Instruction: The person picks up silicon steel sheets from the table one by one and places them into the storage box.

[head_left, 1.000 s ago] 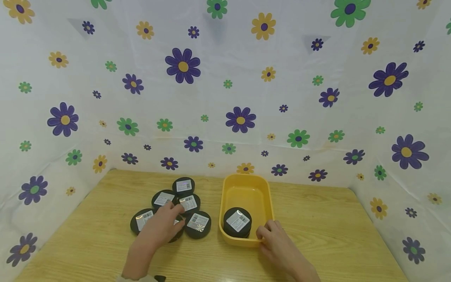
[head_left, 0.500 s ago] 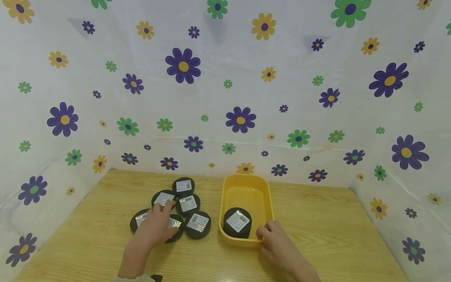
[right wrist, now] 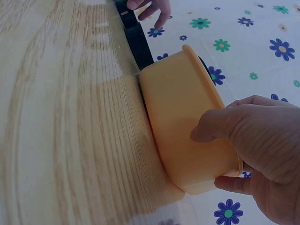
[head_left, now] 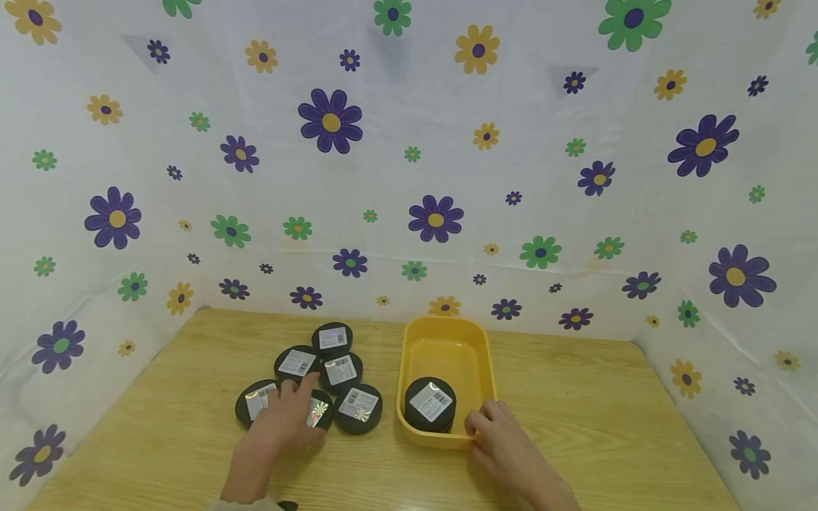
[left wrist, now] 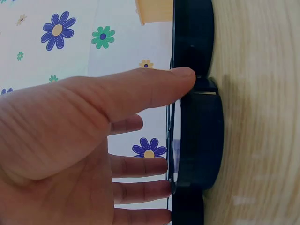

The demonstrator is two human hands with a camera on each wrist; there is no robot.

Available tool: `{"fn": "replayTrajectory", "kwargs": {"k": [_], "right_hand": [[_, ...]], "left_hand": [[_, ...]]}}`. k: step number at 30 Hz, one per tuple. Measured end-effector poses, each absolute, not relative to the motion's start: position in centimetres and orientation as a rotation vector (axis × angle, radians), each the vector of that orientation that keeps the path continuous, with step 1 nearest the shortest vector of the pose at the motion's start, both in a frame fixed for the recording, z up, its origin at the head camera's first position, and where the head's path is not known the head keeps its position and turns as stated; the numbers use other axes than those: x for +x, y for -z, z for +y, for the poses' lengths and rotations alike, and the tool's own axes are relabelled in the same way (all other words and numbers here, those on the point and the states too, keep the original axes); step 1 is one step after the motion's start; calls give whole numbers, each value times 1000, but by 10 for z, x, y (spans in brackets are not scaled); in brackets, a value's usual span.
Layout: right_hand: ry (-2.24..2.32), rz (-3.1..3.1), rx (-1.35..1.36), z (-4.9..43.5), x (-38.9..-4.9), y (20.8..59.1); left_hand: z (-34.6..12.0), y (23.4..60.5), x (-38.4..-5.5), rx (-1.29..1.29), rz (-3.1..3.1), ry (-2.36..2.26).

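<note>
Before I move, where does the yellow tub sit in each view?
Head: yellow tub in the lower half, just right of centre.
Left wrist: only part of its wall, cut off by the top edge.
Right wrist: its outer side just right of centre, right hand gripping it.
Shared landmark: black discs outside it.

head view softly, evenly lit, a label (head_left: 317,412) glinting at lower left; right wrist view dimmer, soft shadow beside the tub (right wrist: 180,101); left wrist view's tabletop (left wrist: 262,117) blurred at right
</note>
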State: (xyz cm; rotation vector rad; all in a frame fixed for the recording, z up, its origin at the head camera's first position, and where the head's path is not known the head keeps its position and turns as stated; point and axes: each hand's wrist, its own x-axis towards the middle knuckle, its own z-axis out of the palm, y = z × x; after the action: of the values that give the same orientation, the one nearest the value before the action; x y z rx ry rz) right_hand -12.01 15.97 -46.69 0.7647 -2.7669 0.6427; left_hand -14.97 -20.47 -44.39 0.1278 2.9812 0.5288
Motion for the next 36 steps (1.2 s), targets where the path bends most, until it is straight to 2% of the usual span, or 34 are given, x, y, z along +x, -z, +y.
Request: {"fn": "replayTrajectory", "kwargs": {"k": [22, 36], "right_hand": [[-649, -2734, 763, 161, -121, 469], [-641, -2662, 783, 161, -122, 471]], "left_hand": [[-208, 450, -155, 229, 3060, -387], [-202, 431, -152, 208, 3088, -385]]}}
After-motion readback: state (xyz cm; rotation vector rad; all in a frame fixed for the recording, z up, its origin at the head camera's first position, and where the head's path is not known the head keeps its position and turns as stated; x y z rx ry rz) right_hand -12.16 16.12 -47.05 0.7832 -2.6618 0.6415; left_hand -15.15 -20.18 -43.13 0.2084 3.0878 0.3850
